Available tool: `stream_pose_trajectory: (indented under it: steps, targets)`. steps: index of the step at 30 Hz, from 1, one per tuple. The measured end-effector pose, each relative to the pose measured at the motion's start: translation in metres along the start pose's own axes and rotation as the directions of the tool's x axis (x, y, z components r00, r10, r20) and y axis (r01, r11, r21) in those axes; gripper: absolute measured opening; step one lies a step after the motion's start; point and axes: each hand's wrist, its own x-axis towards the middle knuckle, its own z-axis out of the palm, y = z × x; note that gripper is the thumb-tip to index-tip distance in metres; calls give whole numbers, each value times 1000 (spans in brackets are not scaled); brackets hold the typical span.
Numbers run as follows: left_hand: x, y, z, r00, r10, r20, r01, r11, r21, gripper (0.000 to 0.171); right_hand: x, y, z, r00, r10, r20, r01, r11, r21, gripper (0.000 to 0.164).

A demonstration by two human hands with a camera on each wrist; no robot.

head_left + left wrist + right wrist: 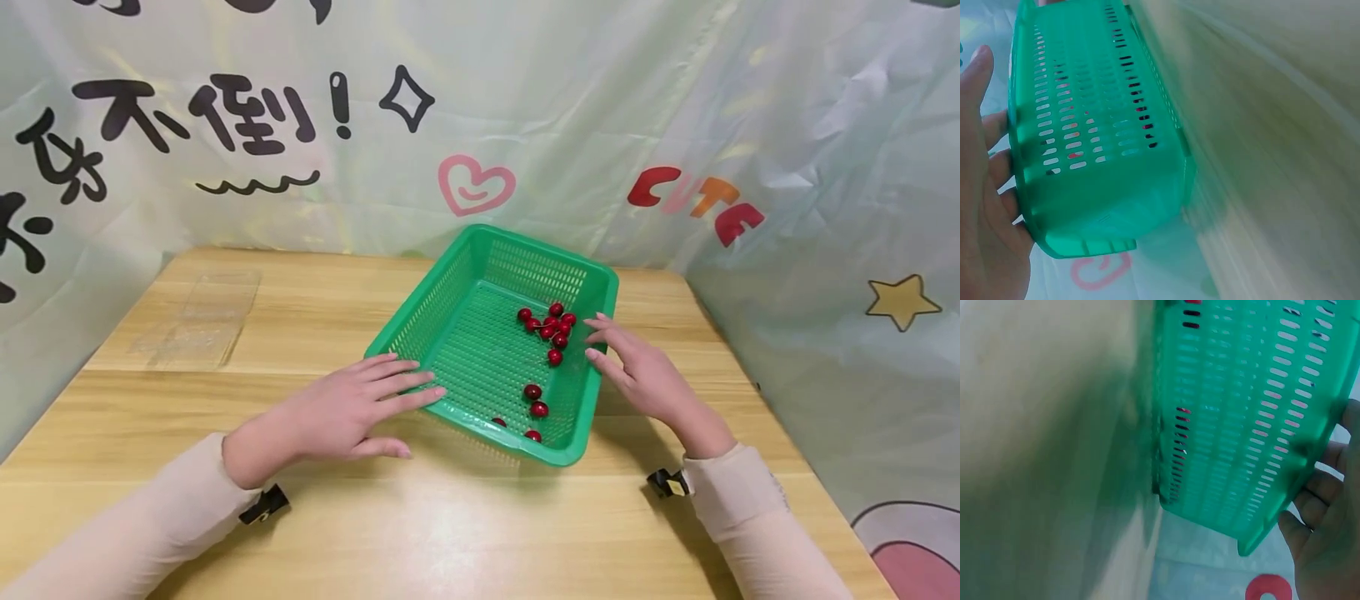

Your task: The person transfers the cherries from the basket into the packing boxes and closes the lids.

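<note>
A green plastic basket (480, 333) with slotted walls sits at an angle on the wooden table. Red cherries lie inside it: a cluster (560, 341) towards the back right and a few more (539, 409) near the front, partly hidden by the front wall. My left hand (348, 408) reaches over the basket's front left corner, fingers straight across the rim and thumb apart. On the opposite side, my right hand (648, 375) has its relaxed fingertips over the right rim. Both wrist views show fingers along the basket's rim (1029, 231), outside the slotted wall (1210, 425). Neither hand holds a cherry.
A clear plastic container (198, 321) lies at the back left of the wooden table (450, 533). Behind and beside the table hangs a pale printed curtain (570, 125) with lettering, a heart and a star. Black wrist mounts (264, 504) sit at both sleeves.
</note>
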Motion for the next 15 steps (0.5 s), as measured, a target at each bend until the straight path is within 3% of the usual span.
stream_pose_trajectory:
  steps: [5, 8, 15]
  targets:
    - [9, 7, 1, 1000, 14, 17, -14, 1000, -15, 67, 4, 9, -6, 1000, 5, 29, -5, 1000, 20, 22]
    - [14, 12, 2, 1000, 10, 29, -10, 1000, -15, 67, 7, 14, -8, 997, 30, 67, -32, 999, 27, 31]
    - [23, 21, 6, 999, 35, 3, -35, 999, -2, 69, 13, 23, -12, 972, 200, 124, -212, 973, 96, 62]
